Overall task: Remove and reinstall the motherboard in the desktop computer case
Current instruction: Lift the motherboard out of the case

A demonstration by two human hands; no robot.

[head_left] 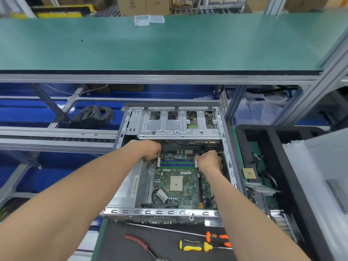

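Note:
An open metal desktop case (228, 151) lies flat in front of me. The green motherboard (180, 187) sits inside it, with blue and green memory slots (177, 163) at its far end and a white CPU socket (176, 183) in the middle. My left hand (150, 150) reaches into the case at the left end of the memory slots, fingers curled down at the board's far left corner. My right hand (209, 159) does the same at the right end of the slots. What the fingertips hold is hidden.
A silver power supply (128, 187) fills the case's left side, a drive cage (178, 122) its far end. Red pliers (139, 243), a yellow screwdriver (195, 247) and an orange-black screwdriver (216, 237) lie on the black mat. A black tray (278, 162) holding a loose CPU chip (249, 173) stands at the right.

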